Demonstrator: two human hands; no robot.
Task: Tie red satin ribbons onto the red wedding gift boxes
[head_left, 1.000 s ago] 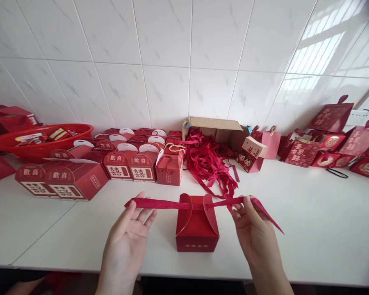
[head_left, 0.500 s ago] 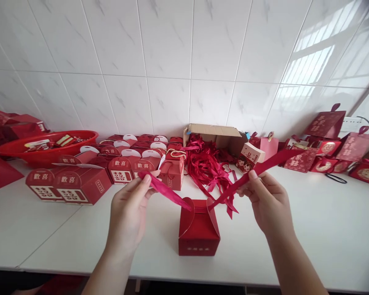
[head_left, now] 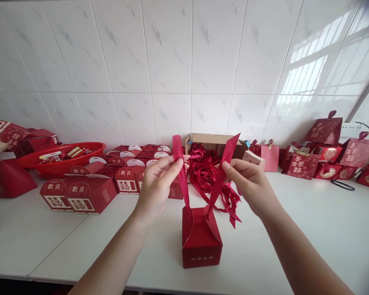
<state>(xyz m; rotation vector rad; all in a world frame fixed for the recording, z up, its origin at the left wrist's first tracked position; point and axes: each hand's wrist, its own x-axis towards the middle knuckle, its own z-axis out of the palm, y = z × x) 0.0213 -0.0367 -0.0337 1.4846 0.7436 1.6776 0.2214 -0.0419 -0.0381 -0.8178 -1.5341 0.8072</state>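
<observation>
The left hand (head_left: 155, 184) pinches one end of the red ribbon (head_left: 182, 176) between thumb and fingers; the right hand (head_left: 249, 184) pinches the other end likewise. Both ends rise steeply from the red gift box (head_left: 201, 237), which stands upright on the white bench (head_left: 310, 229), below and between the hands, about equally near each. The ribbon tips point upward, splayed slightly apart.

Red box (head_left: 201, 241) with gold lettering, red ribbon (head_left: 180, 164); white surface (head_left: 310, 229); white marbled tiles (head_left: 172, 61) (grey veins); red basin (head_left: 61, 157); brown carton (head_left: 215, 141).
</observation>
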